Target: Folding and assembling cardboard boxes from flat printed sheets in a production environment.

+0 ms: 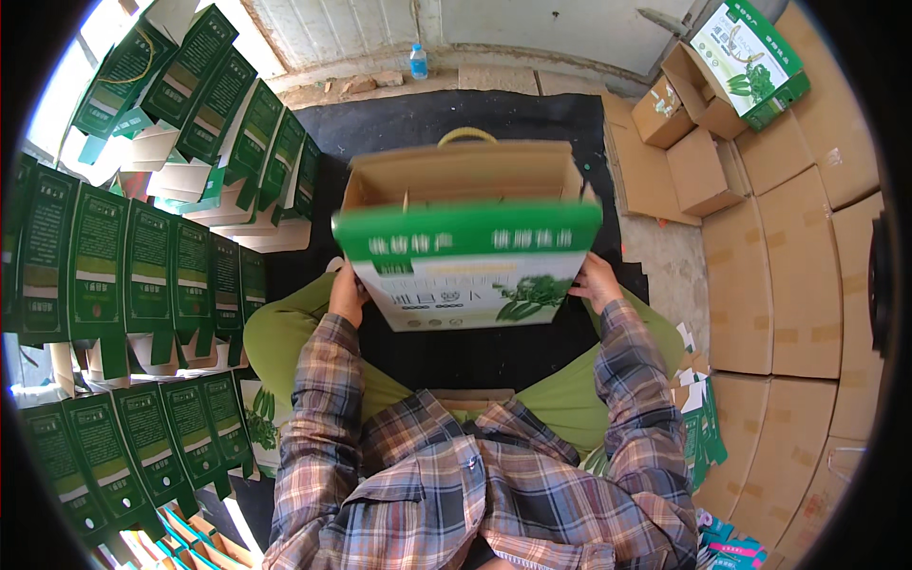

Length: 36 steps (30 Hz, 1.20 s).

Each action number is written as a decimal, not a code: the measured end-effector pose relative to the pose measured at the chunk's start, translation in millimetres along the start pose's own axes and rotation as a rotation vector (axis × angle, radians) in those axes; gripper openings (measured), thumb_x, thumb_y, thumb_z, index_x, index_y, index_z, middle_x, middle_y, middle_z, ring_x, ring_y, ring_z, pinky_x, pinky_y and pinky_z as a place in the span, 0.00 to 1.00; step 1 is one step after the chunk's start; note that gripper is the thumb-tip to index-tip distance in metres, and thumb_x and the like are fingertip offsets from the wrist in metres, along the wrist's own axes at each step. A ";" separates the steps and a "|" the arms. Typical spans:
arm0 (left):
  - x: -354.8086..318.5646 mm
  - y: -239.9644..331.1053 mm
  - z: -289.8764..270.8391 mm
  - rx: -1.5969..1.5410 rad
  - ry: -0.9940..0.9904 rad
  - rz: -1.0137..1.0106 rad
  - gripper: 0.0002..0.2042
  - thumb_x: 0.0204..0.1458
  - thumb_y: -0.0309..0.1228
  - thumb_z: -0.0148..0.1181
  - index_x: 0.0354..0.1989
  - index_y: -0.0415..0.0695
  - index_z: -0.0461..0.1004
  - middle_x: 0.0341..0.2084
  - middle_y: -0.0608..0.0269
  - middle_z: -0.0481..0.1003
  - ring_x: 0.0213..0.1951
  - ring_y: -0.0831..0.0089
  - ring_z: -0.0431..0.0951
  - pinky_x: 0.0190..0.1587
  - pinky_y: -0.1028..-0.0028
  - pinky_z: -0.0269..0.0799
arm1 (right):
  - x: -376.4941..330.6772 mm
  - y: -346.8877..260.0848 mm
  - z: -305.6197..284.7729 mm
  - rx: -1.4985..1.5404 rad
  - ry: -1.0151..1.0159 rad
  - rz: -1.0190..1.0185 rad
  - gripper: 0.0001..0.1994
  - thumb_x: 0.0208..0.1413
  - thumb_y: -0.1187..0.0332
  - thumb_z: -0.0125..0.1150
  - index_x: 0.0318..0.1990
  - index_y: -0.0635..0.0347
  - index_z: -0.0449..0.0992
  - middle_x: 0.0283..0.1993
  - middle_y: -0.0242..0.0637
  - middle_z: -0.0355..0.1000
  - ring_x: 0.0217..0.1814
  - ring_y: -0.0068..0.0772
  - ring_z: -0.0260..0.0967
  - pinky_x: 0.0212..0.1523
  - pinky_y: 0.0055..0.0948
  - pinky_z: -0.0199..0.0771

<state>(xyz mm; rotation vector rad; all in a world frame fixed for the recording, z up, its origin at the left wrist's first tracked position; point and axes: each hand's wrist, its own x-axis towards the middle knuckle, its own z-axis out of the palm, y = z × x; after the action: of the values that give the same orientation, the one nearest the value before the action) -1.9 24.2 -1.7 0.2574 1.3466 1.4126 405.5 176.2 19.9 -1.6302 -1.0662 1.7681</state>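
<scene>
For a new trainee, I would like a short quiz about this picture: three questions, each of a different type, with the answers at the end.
1. True or false: only the left hand is holding the green and white box.
2. Where does the small bottle stand in relation to the black mat?
A) On its middle
B) Beyond its far edge
C) Off its right edge
3. Fill the gap: the large brown cartons are stacked at the person's ____ side.

Key:
1. False; the right hand holds it as well, at the opposite side.
2. B
3. right
</scene>
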 end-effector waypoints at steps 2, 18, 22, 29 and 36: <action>2.1 -16.7 -2.4 0.023 0.005 -0.078 0.24 0.57 0.53 0.46 0.53 0.49 0.68 0.47 0.67 0.71 0.47 0.74 0.71 0.46 0.69 0.69 | 12.7 25.5 -4.8 -0.064 0.022 0.036 0.15 0.58 0.56 0.49 0.47 0.52 0.70 0.43 0.34 0.72 0.44 0.32 0.71 0.44 0.39 0.70; 30.5 -18.0 -6.7 0.499 -0.018 0.252 0.24 0.48 0.26 0.62 0.55 0.42 0.68 0.47 0.62 0.69 0.39 0.80 0.71 0.41 0.79 0.68 | 25.8 30.9 6.2 -0.107 0.042 -0.219 0.13 0.57 0.72 0.52 0.49 0.64 0.72 0.41 0.35 0.74 0.40 0.26 0.72 0.40 0.27 0.73; 16.7 -4.9 11.1 0.664 -0.131 0.254 0.23 0.49 0.34 0.62 0.54 0.42 0.70 0.51 0.60 0.64 0.43 0.76 0.68 0.50 0.75 0.65 | 24.7 21.5 3.9 -0.050 -0.023 -0.194 0.12 0.60 0.70 0.50 0.49 0.62 0.72 0.43 0.34 0.72 0.40 0.24 0.70 0.38 0.27 0.73; -3.0 23.4 11.4 0.648 -0.536 -0.007 0.41 0.45 0.46 0.65 0.63 0.37 0.55 0.63 0.51 0.56 0.65 0.64 0.54 0.64 0.67 0.51 | 13.9 2.3 11.1 -0.106 -0.218 -0.041 0.30 0.60 0.50 0.48 0.63 0.61 0.57 0.63 0.42 0.59 0.60 0.38 0.63 0.50 0.36 0.72; 26.0 -3.5 15.7 0.838 -0.098 0.283 0.22 0.44 0.35 0.66 0.48 0.38 0.73 0.46 0.52 0.73 0.46 0.68 0.74 0.47 0.70 0.69 | 26.5 13.6 12.0 -0.130 -0.083 -0.138 0.26 0.60 0.52 0.51 0.56 0.65 0.65 0.62 0.43 0.61 0.57 0.35 0.65 0.50 0.33 0.69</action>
<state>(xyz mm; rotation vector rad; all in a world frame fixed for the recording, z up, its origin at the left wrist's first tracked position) 2.5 52.6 -12.4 1.0849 1.8091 0.9589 391.6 187.2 -6.9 -1.5280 -1.3241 1.7201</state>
